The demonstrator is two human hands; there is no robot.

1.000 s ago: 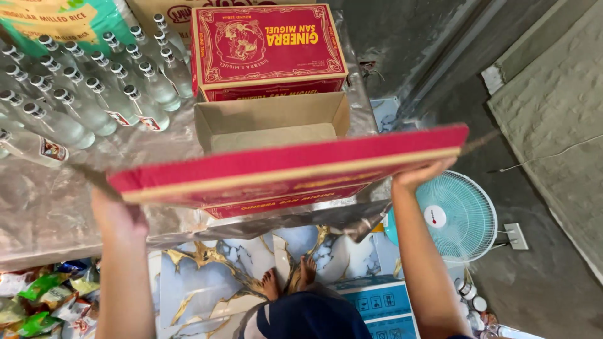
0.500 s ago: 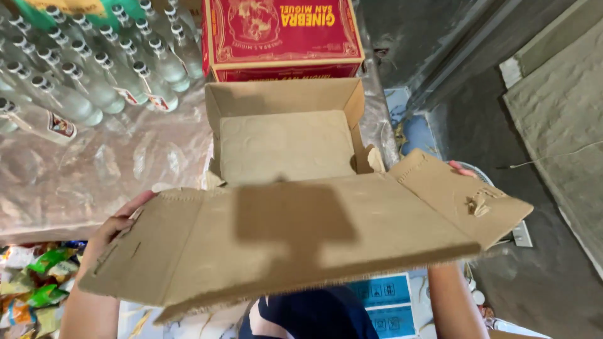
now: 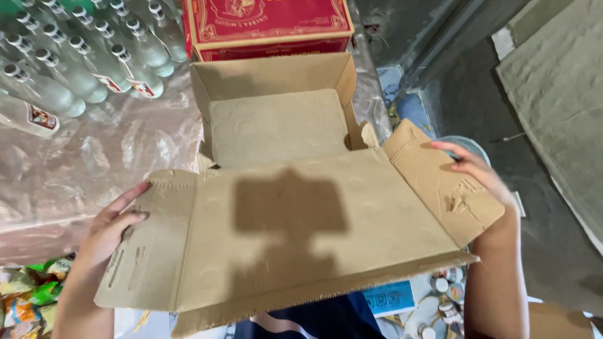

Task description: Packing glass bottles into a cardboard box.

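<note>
- Our left hand [image 3: 113, 223] grips the left flap of the flattened cardboard box [image 3: 295, 232], thumb on top and fingers underneath, keeping it level.
- Between our hands the box shows its plain brown inside, creased and faintly ring-marked.
- Our right hand [image 3: 474, 169] curls over the right flap's far edge, steadying it.

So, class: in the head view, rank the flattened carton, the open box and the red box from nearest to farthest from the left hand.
1. Flattened carton: held by the left hand.
2. Open box: beyond, centre.
3. Red box: farthest, top.
</note>
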